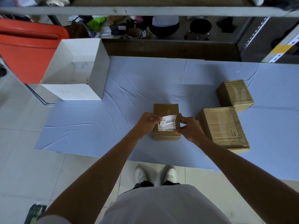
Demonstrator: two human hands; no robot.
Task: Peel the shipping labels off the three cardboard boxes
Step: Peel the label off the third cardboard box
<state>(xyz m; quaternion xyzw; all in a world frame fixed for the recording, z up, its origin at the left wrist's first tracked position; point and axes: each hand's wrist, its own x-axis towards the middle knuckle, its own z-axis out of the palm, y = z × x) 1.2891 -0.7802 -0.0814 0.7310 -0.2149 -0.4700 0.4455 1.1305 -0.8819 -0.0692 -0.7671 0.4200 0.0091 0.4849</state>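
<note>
Head view: left hand (148, 122) is pinching the lifted corner of the label (168, 122), peeling it across.
Right hand (189, 128): gripping the right edge of the middle box (166, 109), steadying it against the pull.
Location: the box is sitting on the blue sheet (129, 88).
Around: two other boxes (223, 126) lying just right; white open box (77, 68) far left.
Obstruction: nothing is blocking the peel.

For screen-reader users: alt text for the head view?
The left hand peels a shipping label off a small box while the right hand grips its edge. A larger box and a far box sit beside it on a blue cloth.
</note>
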